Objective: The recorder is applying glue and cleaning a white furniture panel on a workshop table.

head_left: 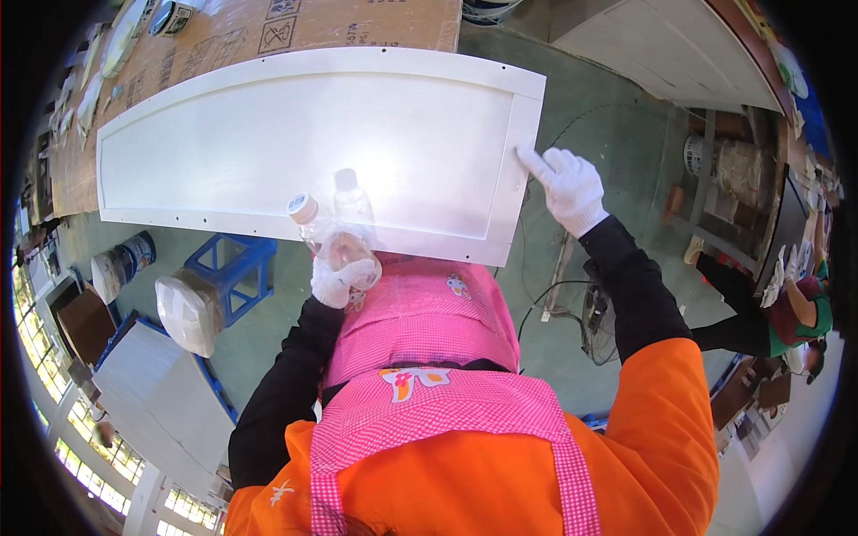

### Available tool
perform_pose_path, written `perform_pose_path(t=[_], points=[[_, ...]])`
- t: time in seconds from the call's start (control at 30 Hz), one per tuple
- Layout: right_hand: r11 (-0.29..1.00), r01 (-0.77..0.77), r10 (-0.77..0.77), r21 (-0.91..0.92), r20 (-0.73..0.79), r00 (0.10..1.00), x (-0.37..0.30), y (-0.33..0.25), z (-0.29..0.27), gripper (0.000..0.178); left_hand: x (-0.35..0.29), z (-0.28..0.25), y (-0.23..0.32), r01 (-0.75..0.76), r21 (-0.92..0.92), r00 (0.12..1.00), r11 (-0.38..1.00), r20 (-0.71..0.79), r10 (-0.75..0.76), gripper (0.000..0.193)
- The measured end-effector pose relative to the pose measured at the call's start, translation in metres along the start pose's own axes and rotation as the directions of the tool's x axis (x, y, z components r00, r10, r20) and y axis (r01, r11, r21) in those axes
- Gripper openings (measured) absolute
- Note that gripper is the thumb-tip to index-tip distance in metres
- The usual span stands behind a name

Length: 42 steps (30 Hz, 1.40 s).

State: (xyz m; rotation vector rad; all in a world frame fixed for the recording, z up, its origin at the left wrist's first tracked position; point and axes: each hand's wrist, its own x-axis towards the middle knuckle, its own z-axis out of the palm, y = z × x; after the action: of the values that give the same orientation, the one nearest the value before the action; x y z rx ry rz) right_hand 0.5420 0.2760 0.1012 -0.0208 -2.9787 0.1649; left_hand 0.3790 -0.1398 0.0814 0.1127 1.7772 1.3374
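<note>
My left hand (335, 279), in a white glove, is closed around a clear plastic bottle (332, 239) with a white cap. The bottle tilts over the near edge of a long white framed panel (295, 116), and its reflection shows in the glossy surface. My right hand (572, 189), also gloved, has its index finger stretched out to the panel's right edge, with the other fingers bent. I see nothing held in it. Small dark holes dot the panel's frame.
Cardboard (206, 45) covers the table under the panel. A blue stool (234, 277) with a plastic-wrapped bundle (189, 313) stands at left, near a bucket (125, 266). Cables and a fan (597, 317) lie right. Another person (786, 313) works at far right.
</note>
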Motion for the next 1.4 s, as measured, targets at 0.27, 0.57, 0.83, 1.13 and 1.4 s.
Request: perform_pose_path(t=[0.27,0.57,0.83,1.13,1.4], points=[[0.999,-0.035,0.035,0.025,-0.001,0.999,0.004,0.0,0.002,0.057,0.005,-0.006,-0.018,0.002,-0.062,0.999,0.998,0.032,0.0,0.056],[0.995,-0.097,0.097,0.004,0.001,0.995,0.002,-0.001,0.003,0.06,0.005,-0.004,-0.015,-0.004,-0.065,1.0,0.998,0.016,0.005,0.048],[0.996,-0.086,0.087,-0.009,0.082,0.993,-0.044,-0.021,-0.007,0.061,-0.001,-0.014,0.013,0.105,-0.287,0.962,0.952,0.271,-0.024,0.036],[0.508,-0.73,0.809,0.457,0.037,0.586,-0.073,-0.054,-0.012,0.034,-0.037,-0.049,0.077,0.074,-0.303,0.977,0.95,0.213,-0.008,0.044],[0.01,-0.681,0.83,0.733,0.374,0.415,0.045,-0.158,-0.024,0.028,0.017,-0.104,0.12,-0.092,-0.208,0.937,0.974,0.314,0.155,0.037]])
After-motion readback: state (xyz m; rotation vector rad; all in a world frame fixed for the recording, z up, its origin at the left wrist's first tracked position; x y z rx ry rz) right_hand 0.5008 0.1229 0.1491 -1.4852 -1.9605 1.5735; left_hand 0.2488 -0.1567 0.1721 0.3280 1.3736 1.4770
